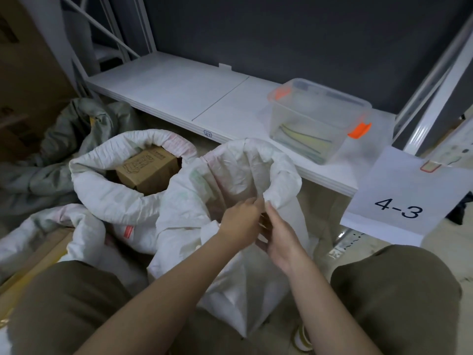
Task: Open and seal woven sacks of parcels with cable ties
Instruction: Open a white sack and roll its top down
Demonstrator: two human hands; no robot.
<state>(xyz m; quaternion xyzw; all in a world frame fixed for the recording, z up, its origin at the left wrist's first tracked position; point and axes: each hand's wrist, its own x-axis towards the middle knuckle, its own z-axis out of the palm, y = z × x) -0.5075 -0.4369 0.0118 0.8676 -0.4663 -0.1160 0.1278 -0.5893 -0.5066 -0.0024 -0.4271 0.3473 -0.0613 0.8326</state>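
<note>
A white woven sack (230, 180) stands between my knees, its mouth gathered and crumpled upward. My left hand (242, 221) pinches the near edge of that mouth. My right hand (277, 234) grips the same bunched fabric just to the right, fingers curled into the folds. I cannot make out a cable tie in either hand. To the left stands a second white sack (102, 180) with its rim rolled down, open on a brown cardboard parcel (147, 169). A clear plastic box (320, 119) with orange latches sits on the shelf, long yellow and green ties lying inside.
A low white shelf (179, 93) runs across behind the sacks. A paper label reading 4-3 (399, 201) hangs off its right end. Grey sacks (64, 139) are heaped at far left beside stacked cardboard boxes (23, 85). More white sacking (51, 234) lies by my left knee.
</note>
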